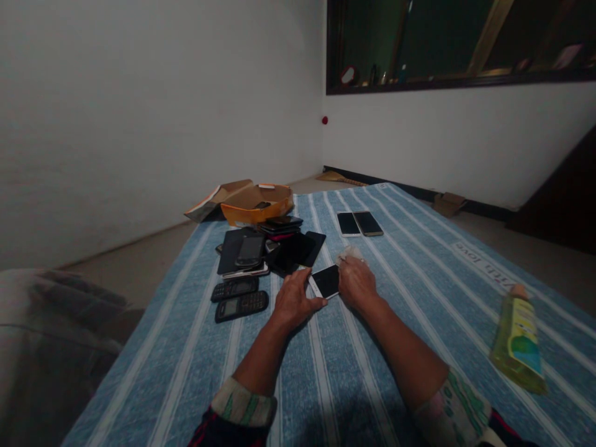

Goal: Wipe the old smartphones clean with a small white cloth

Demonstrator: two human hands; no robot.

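My left hand (294, 301) grips the near edge of a white smartphone (327, 280) lying on the blue striped cloth (419, 292). My right hand (356, 282) is closed on a white cloth wad (349, 253) pressed at the phone's far right corner. A pile of dark phones and tablets (274, 248) sits just beyond my left hand. Two keypad phones (238, 298) lie to its left.
Two smartphones (359, 223) lie side by side farther back. An orange cardboard box (256, 205) stands at the far end of the cloth. A bottle of yellow-green liquid (519, 341) lies on its side at the right. White walls and a dark window are behind.
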